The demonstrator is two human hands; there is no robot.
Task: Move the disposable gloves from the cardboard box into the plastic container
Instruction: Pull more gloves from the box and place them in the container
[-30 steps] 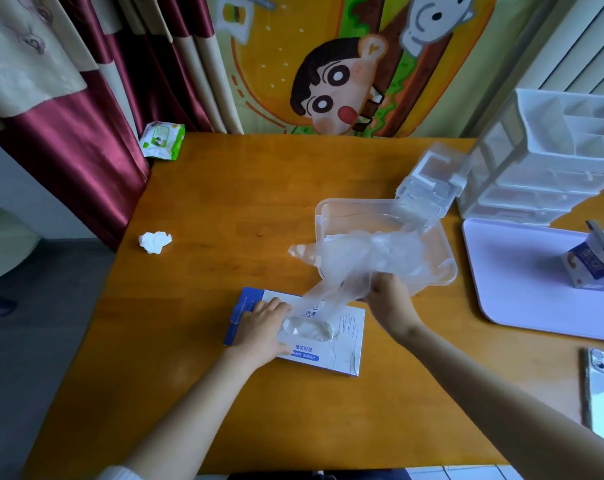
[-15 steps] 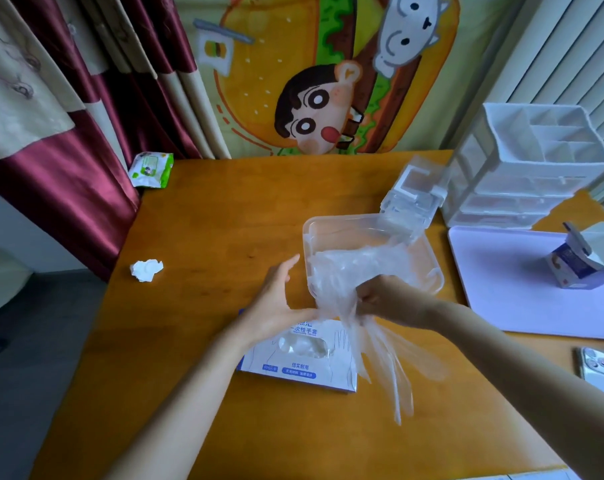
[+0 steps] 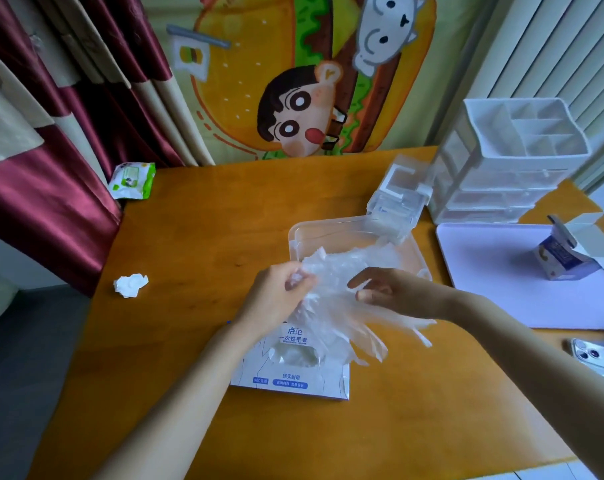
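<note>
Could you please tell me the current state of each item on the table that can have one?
plastic container: lid open
left hand: pinching the disposable gloves
right hand: gripping the disposable gloves
disposable gloves: bunched, held up, not yet in the plastic container
cardboard box: lying flat, top opening torn, more gloves inside
tissue: crumpled
small carton: flap open
phone: face down

Thin crinkled clear-film gloves (image 3: 342, 271), translucent plastic container (image 3: 328, 230), printed cardboard box (image 3: 290, 379), glossy wooden table (image 3: 196, 230).

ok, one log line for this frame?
phase: transfer | left hand: grips disposable gloves | right hand: holds same bunch | bunch: held over plastic container near rim, tails over cardboard box
</note>
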